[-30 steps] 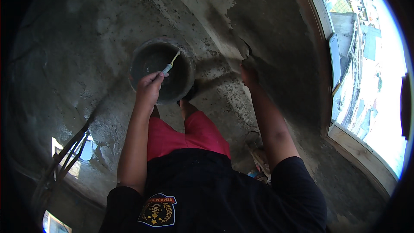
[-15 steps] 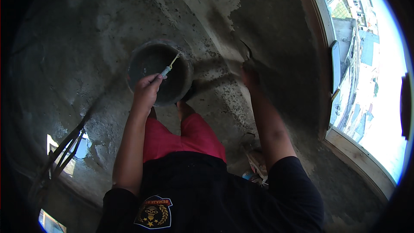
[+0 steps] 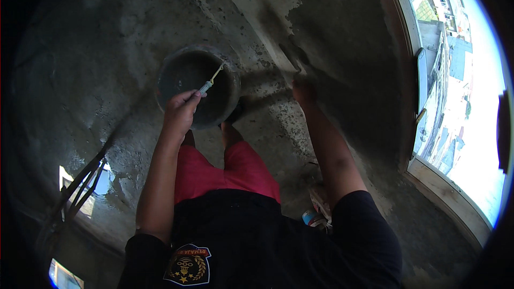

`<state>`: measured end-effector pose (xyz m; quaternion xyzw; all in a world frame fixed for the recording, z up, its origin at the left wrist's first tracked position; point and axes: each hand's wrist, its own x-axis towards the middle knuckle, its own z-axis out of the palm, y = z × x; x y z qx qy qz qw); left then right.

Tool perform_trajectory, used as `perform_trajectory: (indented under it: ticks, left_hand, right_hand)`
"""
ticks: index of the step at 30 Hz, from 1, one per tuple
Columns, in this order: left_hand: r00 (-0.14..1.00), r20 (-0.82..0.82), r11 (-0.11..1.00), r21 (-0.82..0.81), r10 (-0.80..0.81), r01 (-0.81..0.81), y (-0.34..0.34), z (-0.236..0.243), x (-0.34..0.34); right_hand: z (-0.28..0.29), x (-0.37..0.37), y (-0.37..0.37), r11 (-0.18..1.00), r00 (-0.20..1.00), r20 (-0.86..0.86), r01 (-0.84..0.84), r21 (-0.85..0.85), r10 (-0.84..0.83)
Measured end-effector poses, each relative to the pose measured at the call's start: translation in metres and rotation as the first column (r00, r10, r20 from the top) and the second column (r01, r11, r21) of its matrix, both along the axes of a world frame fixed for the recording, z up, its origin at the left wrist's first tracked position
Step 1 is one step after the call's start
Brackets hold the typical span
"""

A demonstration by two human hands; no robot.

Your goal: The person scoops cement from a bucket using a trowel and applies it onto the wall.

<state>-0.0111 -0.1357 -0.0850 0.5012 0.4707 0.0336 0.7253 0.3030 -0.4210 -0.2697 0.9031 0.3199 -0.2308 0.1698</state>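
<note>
My left hand [image 3: 181, 108] is closed around the pale handle of a slim tool [image 3: 206, 86], whose thin yellowish shank angles up and right. It is held over a round, dark grey tub [image 3: 234, 92] standing by my feet. To the right, my right hand [image 3: 304, 92] is closed on a trowel [image 3: 299, 68] with a dark, thin blade. The blade is close to the rough grey wall [image 3: 257, 16], beside a darker patch [image 3: 348, 27]. Shadow and blur hide whether it touches the wall, and most of the trowel's handle is inside my fist.
At the far right is a window frame [image 3: 411, 48] with bright rooftops beyond it. Dark thin rods [image 3: 80, 182] stand at the lower left near wet, shiny floor. A small blue-and-white container [image 3: 310, 218] and other items lie beside my right elbow.
My right hand and the trowel have shifted slightly left, and the blade has turned. The left hand still holds its tool over the tub, nearly unmoved.
</note>
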Motion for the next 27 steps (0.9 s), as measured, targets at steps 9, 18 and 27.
perform_trajectory:
  ticks: [9,18,27]
  left_hand:
    - [0.999,-0.016,0.999,-0.036,0.029,-0.03,-0.001,0.004,-0.001]
    - [0.999,-0.05,1.0,-0.01,0.001,-0.001,0.006,0.002,-0.011]
    - [0.998,-0.056,1.0,-0.01,0.022,-0.022,0.005,0.008,-0.011]
  right_hand:
    - [0.011,0.001,-0.032,0.961,0.953,0.173,0.218,0.172,-0.247]
    - [0.039,-0.039,0.018,0.991,0.991,-0.045,0.129,0.033,-0.128]
    - [0.038,0.007,0.056,0.96,0.964,-0.012,0.266,0.088,-0.266]
